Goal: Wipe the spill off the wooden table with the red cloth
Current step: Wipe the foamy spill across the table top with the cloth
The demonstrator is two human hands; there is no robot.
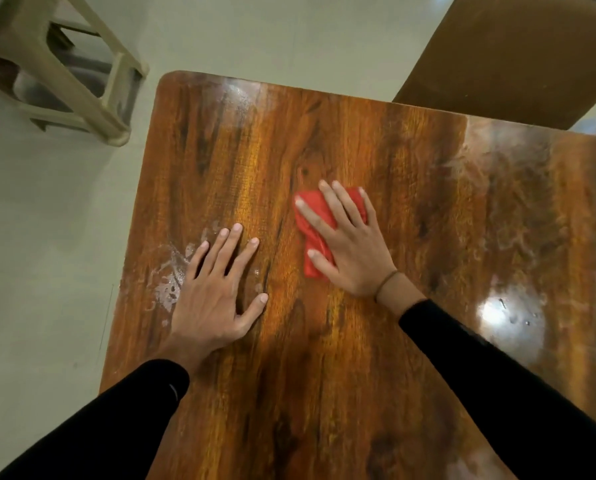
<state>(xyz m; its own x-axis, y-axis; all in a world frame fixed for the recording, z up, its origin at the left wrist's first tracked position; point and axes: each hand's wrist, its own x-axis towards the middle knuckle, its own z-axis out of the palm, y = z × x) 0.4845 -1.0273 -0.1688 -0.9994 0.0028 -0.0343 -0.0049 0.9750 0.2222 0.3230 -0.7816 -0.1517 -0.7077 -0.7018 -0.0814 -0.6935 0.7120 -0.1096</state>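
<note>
The wiping step is in hand: the right hand point(350, 247) lies flat with its fingers spread and straight, pressing the red cloth point(319, 233) down on the wooden table point(324, 375) near the middle of the top. The cloth is bunched and folded under the palm, its red showing between the fingers and past the thumb. The left hand point(217, 292) is also flat and released, holding nothing, its fingers straight on the bare wood, seemingly bracing the person. The spill point(170, 282) appears as pale, whitish wet patches and droplets near the table's left edge, just beside and partly under the left hand's outer fingers; the cloth is apart from it, with the left hand between the 2. By my judgement the wipe is unfinished, since this wet patch has plainly not been cleared. The next move calls for sliding the cloth leftward under steady pressure, and for lifting or shifting the left hand out of the path. The tabletop is glossy, dark-grained wood with rounded corners; hazy streaks and a bright lamp glare point(497, 310) show on its right side, and whether those streaks are moisture I cannot tell. Beyond it lie a pale floor point(47, 220), a beige plastic stool point(64, 71) at upper left, and a brown chair point(518, 53) at upper right.
</note>
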